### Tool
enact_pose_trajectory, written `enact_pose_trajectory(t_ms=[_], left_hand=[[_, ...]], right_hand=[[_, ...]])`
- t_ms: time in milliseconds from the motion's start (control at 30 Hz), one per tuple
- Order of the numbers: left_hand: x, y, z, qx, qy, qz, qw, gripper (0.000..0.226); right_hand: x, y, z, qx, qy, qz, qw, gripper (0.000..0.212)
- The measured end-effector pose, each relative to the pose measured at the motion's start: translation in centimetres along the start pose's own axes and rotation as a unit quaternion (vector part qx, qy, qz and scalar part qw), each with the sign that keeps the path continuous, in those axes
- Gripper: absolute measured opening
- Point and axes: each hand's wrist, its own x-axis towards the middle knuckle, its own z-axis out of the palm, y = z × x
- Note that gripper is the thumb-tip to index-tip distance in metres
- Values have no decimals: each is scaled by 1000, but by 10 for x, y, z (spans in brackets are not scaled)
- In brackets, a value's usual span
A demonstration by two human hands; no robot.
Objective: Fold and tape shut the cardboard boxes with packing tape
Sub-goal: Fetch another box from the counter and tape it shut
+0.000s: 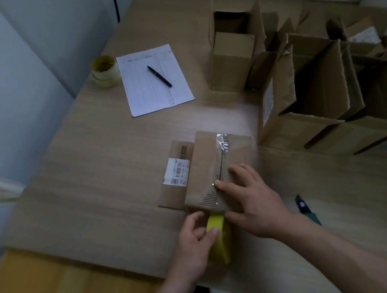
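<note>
Left hand [193, 244] fingers grip tape roll [220, 237]; right hand [251, 203] fingers press flat on box [206, 169].

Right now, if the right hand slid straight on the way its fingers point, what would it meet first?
Probably the crinkled tape end at the box's far edge. The right hand already presses flat on the taped seam, fingers pointing along it; beyond looks like bare table.

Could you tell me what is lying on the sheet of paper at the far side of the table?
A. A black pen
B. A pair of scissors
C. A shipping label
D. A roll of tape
A: a black pen lies diagonally across the sheet of paper, while the spare tape rolls stand on the table beside the paper's left edge, not on it.
</note>
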Motion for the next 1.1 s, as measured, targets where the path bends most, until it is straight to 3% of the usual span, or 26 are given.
enact_pose_trajectory(t_ms=[100, 167, 300, 367, 533, 600, 667, 733, 767, 833, 900, 1000, 1100], left_hand=[[2, 7, 6, 36, -3, -19, 999, 37], [3, 12, 7, 27, 22, -46, 998, 29], [8, 23, 12, -31, -4, -127, 991, 4], [15, 26, 15, -48, 8, -159, 986, 5], [25, 26, 16, -7, 40, -153, 987, 12], [27, 23, 14, 5, 39, -146, 989, 14], [30, 21, 13, 3, 35, -146, 989, 13], [31, 19, 15, -18, 27, -151, 988, 10], [31, 18, 16, -26, 31, -153, 987, 9], [31, 15, 18, -40, 41, -153, 986, 10], [31, 11, 21, -53, 49, -143, 987, 11], [30, 6, 22, -60, 53, -135, 988, 13], [29, 7, 21, -77, 52, -126, 988, 16]], right_hand=[[1, -2, -2, -8, 3, 4, 1000, 79], [1, -3, -3, -10, 2, 7, 1000, 79], [0, -6, -7, 0, 6, 9, 1000, 77], [-1, -9, -10, 10, 2, 13, 1000, 77], [-4, -14, -18, 47, -39, 25, 998, 79], [-13, -11, -22, 138, 12, 36, 990, 79], [-29, 3, -19, 192, 164, 76, 965, 71], [-52, 27, -9, 143, 253, 180, 940, 65], [-65, 40, -2, 109, 234, 246, 934, 66], [-91, 61, 14, 34, 115, 356, 927, 71], [-110, 78, 30, -7, 31, 395, 918, 70], [-115, 88, 35, 16, 66, 374, 925, 51], [-108, 72, 15, 184, 202, 379, 884, 27]])
